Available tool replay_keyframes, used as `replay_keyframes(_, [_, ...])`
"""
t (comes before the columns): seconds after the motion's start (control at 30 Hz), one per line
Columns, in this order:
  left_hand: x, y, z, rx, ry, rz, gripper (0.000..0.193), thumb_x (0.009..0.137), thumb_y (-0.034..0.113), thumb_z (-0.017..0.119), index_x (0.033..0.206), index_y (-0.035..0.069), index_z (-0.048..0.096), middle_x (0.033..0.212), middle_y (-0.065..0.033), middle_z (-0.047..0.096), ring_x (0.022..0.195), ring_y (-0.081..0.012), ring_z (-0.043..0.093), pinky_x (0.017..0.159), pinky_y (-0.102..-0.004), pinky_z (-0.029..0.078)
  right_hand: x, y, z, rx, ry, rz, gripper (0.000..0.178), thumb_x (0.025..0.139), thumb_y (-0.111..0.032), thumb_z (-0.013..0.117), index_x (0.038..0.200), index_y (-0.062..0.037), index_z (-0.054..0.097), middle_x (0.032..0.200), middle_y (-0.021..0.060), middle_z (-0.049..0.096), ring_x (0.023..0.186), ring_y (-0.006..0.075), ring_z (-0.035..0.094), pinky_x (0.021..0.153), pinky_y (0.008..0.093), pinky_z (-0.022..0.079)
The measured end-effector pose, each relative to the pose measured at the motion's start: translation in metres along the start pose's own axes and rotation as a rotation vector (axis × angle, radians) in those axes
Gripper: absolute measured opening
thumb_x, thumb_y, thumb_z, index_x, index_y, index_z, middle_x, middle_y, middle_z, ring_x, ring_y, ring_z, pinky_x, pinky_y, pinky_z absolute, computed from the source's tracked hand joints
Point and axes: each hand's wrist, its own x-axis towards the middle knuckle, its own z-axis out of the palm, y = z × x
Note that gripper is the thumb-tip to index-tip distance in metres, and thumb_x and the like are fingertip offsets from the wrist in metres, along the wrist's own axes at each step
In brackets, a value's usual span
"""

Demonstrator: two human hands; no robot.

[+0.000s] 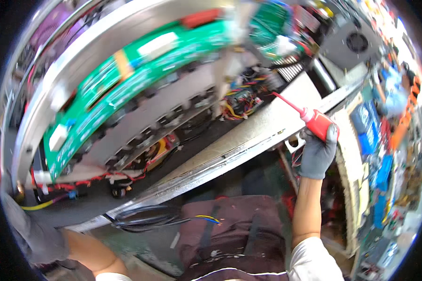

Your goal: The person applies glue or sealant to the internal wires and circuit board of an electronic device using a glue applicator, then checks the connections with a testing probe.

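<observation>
1. The right hand (318, 153), in a grey glove, is closed around a red squeeze bottle (318, 125), with the thumb against the bottle's side
2. The bottle is tilted, its long thin red nozzle (288, 102) pointing up and to the left, over a pale panel (255, 129) just beyond a silver metal rail (227, 165)
3. The left hand (37, 234), also in a grey glove, is at the lower left rim of the view, near the rail's left end; I cannot tell whether its fingers grip anything, since they are blurred and run into the dark edge
4. Beyond the rail, a long green circuit board (140, 65) fills the upper left, blurred, with white blocks, a red part (200, 18) and a tan strip (123, 64) on it
5. Bundled coloured wires (241, 104) lie to the left of the bottle, between the board and the pale panel
6. On the near side of the rail, a dark cable loop (147, 225) ends in yellow and blue leads, in front of the person's dark maroon clothing (239, 218)
7. At the upper right is a grey box (337, 47) with a round fan opening; blue packages (365, 126) lie to the right of the bottle
</observation>
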Motion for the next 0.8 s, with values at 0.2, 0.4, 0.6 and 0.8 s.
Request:
replay_keyframes(0.2, [0.01, -0.026, -0.014, 0.459, -0.178, 0.343, 0.029, 0.084, 0.004, 0.071, 0.111, -0.003, 0.062, 0.108, -0.014, 0.069, 0.09, -0.0226, 0.068, 0.075, -0.0306, 0.058, -0.017, 0.034, -0.012, 0.048, 0.191, 0.057, 0.039, 0.091, -0.029, 0.061, 0.116, 0.0006, 0.054, 0.098, 0.0128, 0.065, 0.078, 0.0208, 0.066, 0.065, 0.0318, 0.056])
replay_keyframes(0.4, [0.015, -0.007, -0.002, 0.474, -0.118, 0.358, 0.034, 0.1, 0.019, 0.05, 0.103, -0.01, 0.066, 0.101, -0.0156, 0.069, 0.083, -0.0198, 0.064, 0.069, -0.029, 0.054, -0.024, 0.043, -0.013, -0.041, 0.281, 0.1, 0.045, 0.078, -0.016, 0.079, 0.113, -0.0008, 0.055, 0.1, 0.0077, 0.061, 0.09, 0.013, 0.06, 0.073, 0.0288, 0.056])
replay_keyframes(0.6, [0.026, -0.013, -0.01, 0.579, -0.182, 0.491, 0.039, 0.102, 0.023, 0.045, 0.101, -0.008, 0.069, 0.102, -0.0145, 0.07, 0.085, -0.0203, 0.064, 0.074, -0.0336, 0.052, -0.021, 0.047, -0.011, -0.31, 0.154, -0.034, 0.053, 0.073, -0.018, 0.084, 0.113, -0.0013, 0.055, 0.099, 0.0111, 0.065, 0.089, 0.0162, 0.065, 0.081, 0.03, 0.053])
replay_keyframes(0.8, [0.037, -0.016, -0.021, 0.631, -0.258, 0.549, 0.032, 0.088, 0.01, 0.069, 0.117, 0.005, 0.059, 0.104, -0.0135, 0.069, 0.086, -0.0245, 0.067, 0.073, -0.0335, 0.057, -0.015, 0.051, -0.005, -0.364, 0.032, -0.061, 0.057, 0.07, -0.018, 0.086, 0.115, -0.003, 0.054, 0.102, 0.0122, 0.066, 0.093, 0.0203, 0.066, 0.083, 0.0312, 0.053])
